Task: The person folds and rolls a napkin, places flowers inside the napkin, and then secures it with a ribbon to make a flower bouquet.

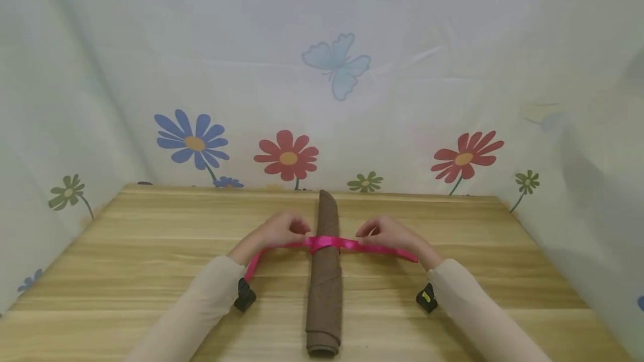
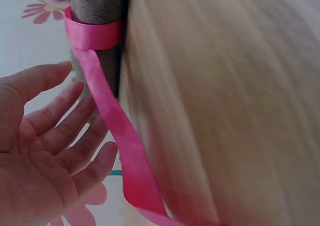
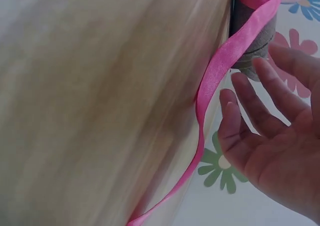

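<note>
A rolled brown cloth [image 1: 324, 300] lies lengthwise on the table, pointing away from me. Around its middle runs a pink ribbon [image 1: 327, 243], its two tails trailing out to either side. My left hand [image 1: 282, 229] hovers beside the roll; the left wrist view shows its fingers [image 2: 55, 105] spread and loosely bent, near the ribbon tail [image 2: 112, 110] without gripping it. On the other side is my right hand [image 1: 387, 232], likewise loosely bent. In the right wrist view its fingertips [image 3: 237, 83] are apart, close to the other ribbon tail [image 3: 225, 55].
The wood-grain table [image 1: 151, 222] extends to both sides of the roll. Behind it hangs a pale curtain [image 1: 241, 88] printed with flowers and a butterfly. Small black devices [image 1: 245, 295] are worn at both wrists, below the sleeve cuffs.
</note>
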Motion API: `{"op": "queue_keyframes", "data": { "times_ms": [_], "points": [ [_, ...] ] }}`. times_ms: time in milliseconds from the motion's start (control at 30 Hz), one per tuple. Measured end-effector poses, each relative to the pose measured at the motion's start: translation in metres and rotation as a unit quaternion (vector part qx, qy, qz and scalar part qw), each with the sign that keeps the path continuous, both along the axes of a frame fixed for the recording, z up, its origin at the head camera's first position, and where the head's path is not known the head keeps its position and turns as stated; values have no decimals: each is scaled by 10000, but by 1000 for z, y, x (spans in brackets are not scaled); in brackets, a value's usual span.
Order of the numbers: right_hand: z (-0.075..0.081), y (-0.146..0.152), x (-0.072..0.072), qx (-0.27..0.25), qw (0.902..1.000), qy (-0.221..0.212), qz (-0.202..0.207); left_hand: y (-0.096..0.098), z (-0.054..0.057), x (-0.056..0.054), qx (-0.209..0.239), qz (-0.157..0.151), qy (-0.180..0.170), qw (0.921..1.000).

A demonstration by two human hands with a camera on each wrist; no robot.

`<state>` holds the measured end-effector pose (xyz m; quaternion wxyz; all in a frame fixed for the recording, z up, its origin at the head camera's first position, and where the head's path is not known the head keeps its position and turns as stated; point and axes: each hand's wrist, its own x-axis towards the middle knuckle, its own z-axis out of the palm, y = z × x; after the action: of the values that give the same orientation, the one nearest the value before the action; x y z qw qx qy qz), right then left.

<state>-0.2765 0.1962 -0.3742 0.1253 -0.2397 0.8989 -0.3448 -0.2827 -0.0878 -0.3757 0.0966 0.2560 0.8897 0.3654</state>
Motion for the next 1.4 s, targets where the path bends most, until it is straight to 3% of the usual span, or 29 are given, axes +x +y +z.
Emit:
{"op": "queue_keyframes", "data": {
  "times_ms": [200, 400, 667, 900, 1133, 1400],
  "points": [
    [2, -6, 1, 487, 9978, 14, 455, -5, -10, -2, -288, -197, 66, 9994],
    [1, -1, 1, 1031, 9917, 159, 753, -10, -13, -2, -420, -242, 228, 9986],
    [0, 12, 3, 1264, 9895, 115, 695, -18, -12, 0, -432, -130, 64, 9990],
    [10, 8, 0, 966, 9914, 219, 852, -19, -11, -2, -284, -44, 154, 9995],
    [25, -9, -6, 431, 9940, 296, 965, -17, -7, -1, -49, 17, 12, 10000],
    [40, -30, -9, 98, 9963, 537, 670, -16, -2, 0, 204, -5, -94, 9997]
  ]
}}
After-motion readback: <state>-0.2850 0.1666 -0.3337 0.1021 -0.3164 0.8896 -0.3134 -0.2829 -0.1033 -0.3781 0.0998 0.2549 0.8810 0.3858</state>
